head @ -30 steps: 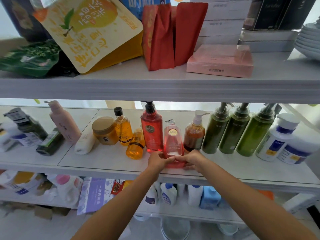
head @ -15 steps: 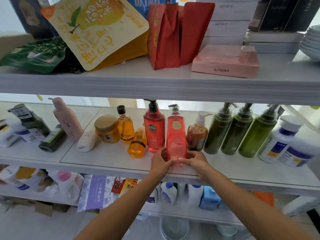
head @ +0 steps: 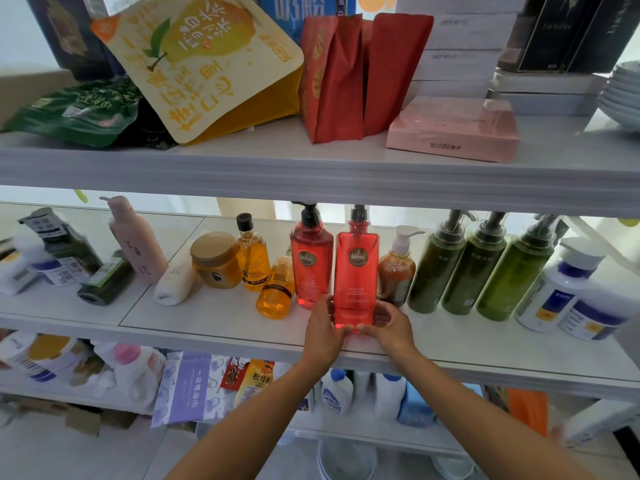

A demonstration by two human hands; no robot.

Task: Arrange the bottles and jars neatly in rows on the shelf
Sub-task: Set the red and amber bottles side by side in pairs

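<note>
- Currently, both hands grip the red bottle (head: 356, 271) low on its body. The left hand (head: 323, 327) and right hand (head: 391, 323) have their fingers curled round its sides, with the thumbs nearly meeting at the front.
- Position: the bottle appears to stand upright on the shelf (head: 214, 327), near the front edge. The second red bottle (head: 310, 261) is just beside it on the left and the brown bottle (head: 396, 271) on the right.
- Risk, tipping: the bottle is tall and narrow and is held only near the base. A quick release or a low push could topple it.
- Risk, knock-on: the gap between the neighbours is tight. Sliding the bottle back off-line could strike either one. The orange bottle (head: 275, 289) already leans and would likely roll.
- Risk, fall: the base sits close to the shelf edge. A pull toward the body could drop it.
- Change: one second ago the bottle leaned back with its pump low. Half a second ago it stood upright. It is upright now, and both hands remain at its base.
</note>
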